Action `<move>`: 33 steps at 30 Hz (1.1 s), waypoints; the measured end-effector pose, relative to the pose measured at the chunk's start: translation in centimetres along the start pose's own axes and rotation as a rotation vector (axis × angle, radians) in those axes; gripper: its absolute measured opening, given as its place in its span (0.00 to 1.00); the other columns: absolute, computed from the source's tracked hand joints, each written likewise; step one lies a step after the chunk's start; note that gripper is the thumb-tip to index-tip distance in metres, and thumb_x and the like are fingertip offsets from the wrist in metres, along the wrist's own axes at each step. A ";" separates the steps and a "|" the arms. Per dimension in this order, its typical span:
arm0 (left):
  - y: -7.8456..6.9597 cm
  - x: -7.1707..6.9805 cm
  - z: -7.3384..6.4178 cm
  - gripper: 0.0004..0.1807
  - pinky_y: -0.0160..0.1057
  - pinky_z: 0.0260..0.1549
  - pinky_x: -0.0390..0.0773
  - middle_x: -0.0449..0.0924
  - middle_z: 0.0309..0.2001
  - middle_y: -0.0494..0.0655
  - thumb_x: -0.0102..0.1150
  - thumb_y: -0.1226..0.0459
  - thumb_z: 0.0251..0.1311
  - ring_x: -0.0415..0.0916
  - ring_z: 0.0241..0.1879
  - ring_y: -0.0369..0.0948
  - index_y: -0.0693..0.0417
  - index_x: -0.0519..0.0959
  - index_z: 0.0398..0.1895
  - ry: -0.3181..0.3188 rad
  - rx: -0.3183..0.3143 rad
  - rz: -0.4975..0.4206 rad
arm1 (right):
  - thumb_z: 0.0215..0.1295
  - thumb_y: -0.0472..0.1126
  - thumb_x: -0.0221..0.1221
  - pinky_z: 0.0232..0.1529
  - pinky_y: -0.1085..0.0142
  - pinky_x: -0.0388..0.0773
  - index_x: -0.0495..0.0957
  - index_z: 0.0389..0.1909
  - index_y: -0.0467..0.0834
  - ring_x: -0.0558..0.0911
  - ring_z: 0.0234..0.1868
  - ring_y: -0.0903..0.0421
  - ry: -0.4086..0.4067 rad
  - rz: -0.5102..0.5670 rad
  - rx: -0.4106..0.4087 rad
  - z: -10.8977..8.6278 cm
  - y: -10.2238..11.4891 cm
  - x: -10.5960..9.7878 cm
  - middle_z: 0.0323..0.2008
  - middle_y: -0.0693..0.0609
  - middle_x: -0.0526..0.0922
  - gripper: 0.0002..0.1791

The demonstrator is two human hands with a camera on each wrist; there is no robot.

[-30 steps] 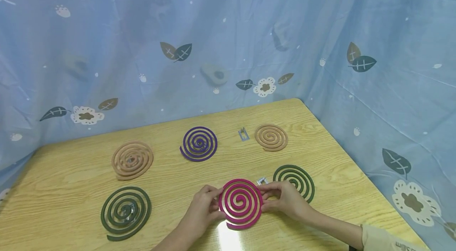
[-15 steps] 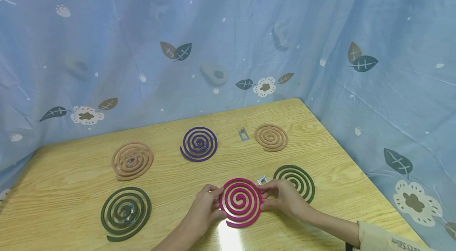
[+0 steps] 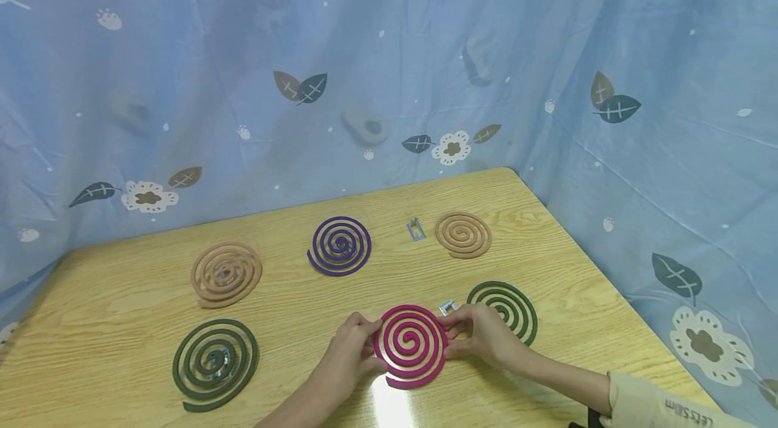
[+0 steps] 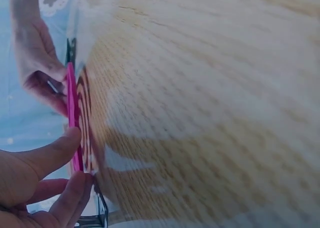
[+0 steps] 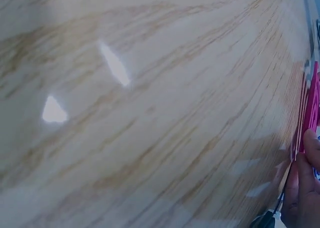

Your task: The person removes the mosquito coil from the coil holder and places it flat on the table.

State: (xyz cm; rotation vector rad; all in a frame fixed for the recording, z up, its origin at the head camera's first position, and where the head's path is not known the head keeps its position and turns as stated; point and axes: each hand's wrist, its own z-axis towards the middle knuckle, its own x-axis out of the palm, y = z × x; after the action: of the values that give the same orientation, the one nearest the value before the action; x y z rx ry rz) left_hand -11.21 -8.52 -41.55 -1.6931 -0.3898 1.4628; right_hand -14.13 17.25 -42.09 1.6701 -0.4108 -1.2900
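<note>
I have both bare hands on the magenta coil, which is my landmark for everything else on the wood-grain table. My left hand pinches its left edge between thumb and fingers, and my right hand pinches the opposite edge the same way, each grip closed down to the thickness of the rim. Both wrist views show me the coil edge-on, lying roughly flat with its reflection in the glossy tabletop beneath it; it looks to be just above the surface, though I can't tell whether any part touches. Just beyond its upper right side I see a small metal stand, and right of that a green coil, partly hidden behind my right hand. Farther beyond the magenta coil lies another metal stand, with a tan coil just beside it on the right. Beyond and to the left of the magenta coil is a purple coil; farther left of it is a second tan coil, and well left, nearer my side, a second green coil. Glints of metal show through these last three. A pale lettered sleeve covers my right forearm, right of the magenta coil, and a blue patterned curtain hangs behind everything.
</note>
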 end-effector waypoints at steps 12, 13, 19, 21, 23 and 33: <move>-0.1 -0.2 0.2 0.34 0.29 0.37 0.83 0.71 0.37 0.49 0.74 0.70 0.39 0.77 0.34 0.42 0.78 0.73 0.53 0.007 0.004 0.010 | 0.38 0.35 0.75 0.48 0.67 0.78 0.83 0.41 0.35 0.81 0.30 0.64 -0.017 -0.025 0.004 0.1 0.0 0.1 0.31 0.55 0.85 0.24; -0.1 -0.2 0.2 0.34 0.29 0.37 0.83 0.71 0.37 0.49 0.73 0.70 0.40 0.76 0.34 0.42 0.78 0.72 0.53 0.008 0.002 0.009 | 0.38 0.35 0.75 0.49 0.65 0.79 0.83 0.41 0.35 0.81 0.30 0.64 -0.019 -0.025 0.006 0.1 0.0 0.1 0.31 0.55 0.85 0.24; -0.1 -0.2 0.2 0.34 0.29 0.38 0.83 0.71 0.37 0.49 0.73 0.71 0.40 0.77 0.35 0.43 0.79 0.72 0.53 0.018 -0.010 -0.001 | 0.39 0.36 0.75 0.52 0.55 0.78 0.83 0.41 0.36 0.80 0.31 0.63 -0.027 -0.031 0.010 -0.1 0.0 0.2 0.32 0.55 0.84 0.24; -0.1 -0.2 0.2 0.34 0.30 0.38 0.83 0.71 0.37 0.48 0.73 0.70 0.40 0.77 0.35 0.42 0.79 0.72 0.53 0.014 -0.005 0.023 | 0.39 0.36 0.75 0.51 0.58 0.79 0.83 0.41 0.35 0.80 0.31 0.63 -0.030 -0.032 0.008 -0.1 0.0 0.3 0.33 0.55 0.84 0.24; -0.1 -0.2 0.2 0.34 0.30 0.39 0.83 0.72 0.37 0.48 0.74 0.70 0.39 0.76 0.35 0.42 0.78 0.73 0.52 0.008 0.001 0.052 | 0.39 0.37 0.75 0.51 0.61 0.79 0.83 0.41 0.35 0.81 0.31 0.63 -0.031 -0.038 0.003 -0.1 0.0 0.3 0.33 0.55 0.84 0.24; 0.0 0.2 0.1 0.32 0.33 0.38 0.83 0.70 0.37 0.47 0.74 0.70 0.40 0.73 0.35 0.40 0.77 0.75 0.51 -0.003 0.014 0.101 | 0.39 0.35 0.75 0.44 0.68 0.80 0.83 0.39 0.35 0.80 0.30 0.63 -0.047 -0.075 -0.004 0.0 0.1 0.5 0.32 0.55 0.83 0.22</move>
State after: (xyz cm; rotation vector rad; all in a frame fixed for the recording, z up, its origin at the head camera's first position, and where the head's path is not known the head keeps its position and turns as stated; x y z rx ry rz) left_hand -11.25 -8.32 -41.70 -1.7210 -0.2983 1.5382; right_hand -13.90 16.87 -42.32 1.6681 -0.3768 -1.3861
